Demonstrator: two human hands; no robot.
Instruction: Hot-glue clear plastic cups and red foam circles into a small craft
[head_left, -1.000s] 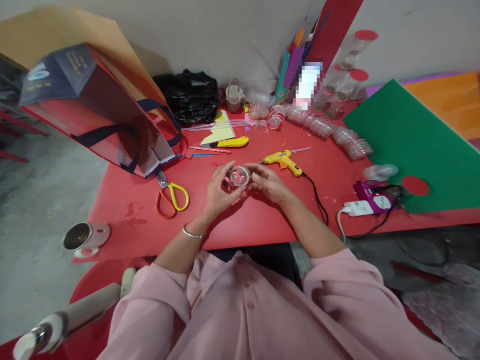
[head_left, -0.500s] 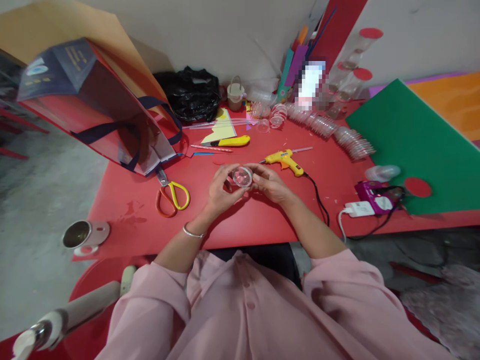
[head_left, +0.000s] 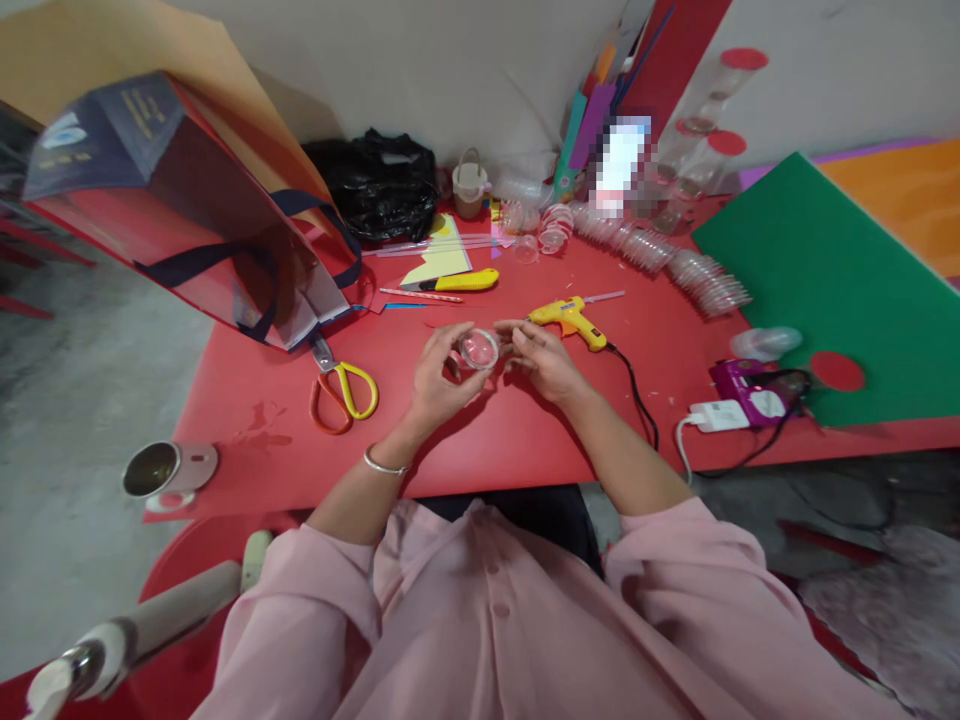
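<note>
My left hand point(head_left: 441, 378) is closed around a small clear plastic cup point(head_left: 478, 349), fingers and thumb on either side of its rim. The red table shows through the cup. Just right of the cup, my right hand point(head_left: 541, 360) has loosely bent fingers that stand apart, with nothing visible in them. A yellow hot glue gun point(head_left: 568, 318) lies beyond my right hand, a glue stick in its back end. Left of my left hand are scissors point(head_left: 341, 390) with red and yellow handles. A yellow utility knife point(head_left: 466, 281) rests behind the cup.
Stacked clear plastic cups point(head_left: 645, 247) curve along the back right. A purple power block point(head_left: 750, 393) with cables sits near a green sheet point(head_left: 821, 290). A large paper bag point(head_left: 217, 220) stands at left. A mug point(head_left: 169, 470) is near the left front corner; a black plastic bag point(head_left: 375, 190) lies behind.
My right fingers have come off the cup and moved slightly right. The cup stays in my left hand, which has shifted a little left.
</note>
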